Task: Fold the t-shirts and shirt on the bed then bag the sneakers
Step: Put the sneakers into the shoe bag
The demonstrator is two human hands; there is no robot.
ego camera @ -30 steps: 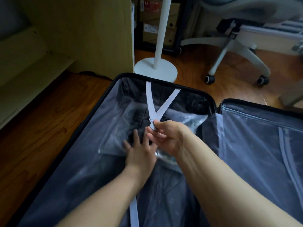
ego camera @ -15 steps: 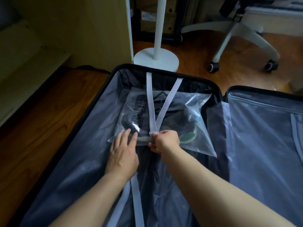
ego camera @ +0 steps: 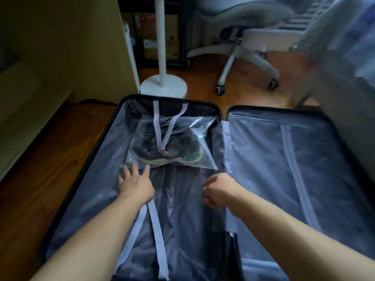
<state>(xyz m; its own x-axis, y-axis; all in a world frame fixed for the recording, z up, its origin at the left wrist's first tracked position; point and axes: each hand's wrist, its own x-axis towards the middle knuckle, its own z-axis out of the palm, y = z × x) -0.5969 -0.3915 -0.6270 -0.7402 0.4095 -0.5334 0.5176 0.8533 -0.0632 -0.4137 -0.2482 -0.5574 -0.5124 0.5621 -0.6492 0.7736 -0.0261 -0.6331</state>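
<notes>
Sneakers (ego camera: 162, 151) seen bagged in clear bag (ego camera: 203, 159), laid in suitcase (ego camera: 97, 159) far end under straps (ego camera: 156, 126). Buckle released since half-second ago; right hand (ego camera: 218, 190) withdrawn, loosely curled, nothing held. Left hand (ego camera: 136, 182) spread flat, just short of bag. Bagging judged done.

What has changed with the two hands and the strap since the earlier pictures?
The right hand let go of the strap buckle and drew back toward the person. The left hand slid back off the clear bag. The buckle now lies on the bag. The bagged sneakers stayed in the suitcase.
</notes>
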